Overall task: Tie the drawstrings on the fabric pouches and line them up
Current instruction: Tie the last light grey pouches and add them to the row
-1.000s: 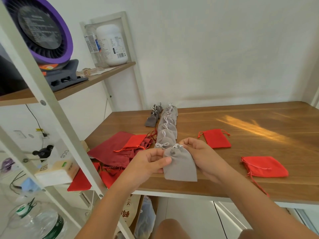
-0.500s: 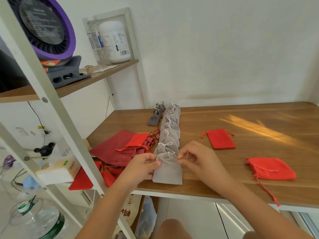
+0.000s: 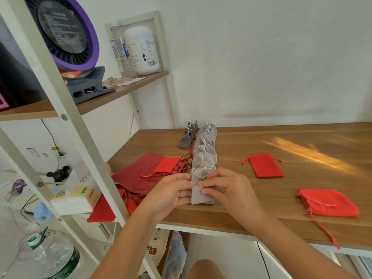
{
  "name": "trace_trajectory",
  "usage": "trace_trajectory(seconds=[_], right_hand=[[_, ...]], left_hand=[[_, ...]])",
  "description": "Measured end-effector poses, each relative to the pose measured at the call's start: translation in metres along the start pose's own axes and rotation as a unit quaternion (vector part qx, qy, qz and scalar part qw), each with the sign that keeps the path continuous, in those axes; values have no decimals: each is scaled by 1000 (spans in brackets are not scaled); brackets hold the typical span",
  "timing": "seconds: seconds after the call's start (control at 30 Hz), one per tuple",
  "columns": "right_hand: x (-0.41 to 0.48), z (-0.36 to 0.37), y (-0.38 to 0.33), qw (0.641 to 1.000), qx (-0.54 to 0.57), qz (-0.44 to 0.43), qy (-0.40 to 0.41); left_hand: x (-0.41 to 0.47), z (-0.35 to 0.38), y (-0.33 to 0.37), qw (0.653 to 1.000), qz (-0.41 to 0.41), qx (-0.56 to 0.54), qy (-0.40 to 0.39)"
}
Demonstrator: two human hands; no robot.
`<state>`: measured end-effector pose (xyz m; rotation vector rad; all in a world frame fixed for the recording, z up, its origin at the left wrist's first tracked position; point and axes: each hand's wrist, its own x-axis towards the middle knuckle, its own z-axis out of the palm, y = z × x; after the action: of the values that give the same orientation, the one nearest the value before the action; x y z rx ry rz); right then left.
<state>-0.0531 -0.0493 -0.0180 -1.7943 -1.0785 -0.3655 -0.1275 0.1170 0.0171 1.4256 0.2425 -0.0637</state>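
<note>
One grey pouch (image 3: pixel 201 196), neck pointing away along the row (image 3: pixel 204 156); left hand (image 3: pixel 173 195), right hand (image 3: pixel 227 188) pinch its sides; two red pouches (image 3: pixel 265 165) rightward.

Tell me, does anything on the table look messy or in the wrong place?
Yes. The grey pouches sit in a tidy line, but the red ones lie scattered: a heap hangs over the table's left edge, and the right red pouch lies crooked, its untied string dangling off the front.

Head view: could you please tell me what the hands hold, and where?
The front grey pouch: left hand grips its left edge, right hand its right side.
</note>
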Motion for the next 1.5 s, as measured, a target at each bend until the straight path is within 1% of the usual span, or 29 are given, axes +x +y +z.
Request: trace_trajectory(seconds=[0.07,0.2,0.37,0.4,0.5,0.57,0.63,0.7,0.83,0.97,1.03,1.13,1.23,1.37,1.43,1.5], right_hand=[[3,-1,-3,1000,4,-9,6],[5,-4,-7,999,-19,-33,-9],[5,-12,-11,998,-25,-38,-40],[4,-13,-12,999,-10,-24,-46],[-1,-19,-14,994,67,54,-69],[-2,-23,-14,989,92,87,-79],[-1,-24,-15,986,108,114,-59],[0,-23,-16,984,126,124,-7],[3,-16,-25,981,127,112,99],[4,-9,-31,978,76,105,165],[6,-8,-30,977,48,100,182],[6,-9,-27,978,8,77,192],[4,-11,-24,978,-11,40,203],[4,-16,-28,977,-49,-59,200],[4,-18,-30,980,-43,-66,185],[2,-18,-29,988,-17,-44,149]], left_hand=[[1,3,3,1000,0,-3,3],[4,7,5,999,0,27,35],[3,10,7,999,-2,-27,29],[3,11,7,999,-2,-41,30],[3,9,9,995,3,-92,37],[4,8,11,990,6,-131,46],[3,9,11,988,10,-149,49],[2,13,10,987,21,-152,41],[1,24,6,986,48,-159,17],[-1,36,3,983,88,-160,-34],[-2,42,1,978,109,-170,-54],[-5,50,2,971,129,-193,-63],[-10,55,8,966,113,-226,-47],[-9,56,12,968,84,-237,-3],[-8,55,13,964,69,-256,11],[-6,53,14,956,54,-288,28]])
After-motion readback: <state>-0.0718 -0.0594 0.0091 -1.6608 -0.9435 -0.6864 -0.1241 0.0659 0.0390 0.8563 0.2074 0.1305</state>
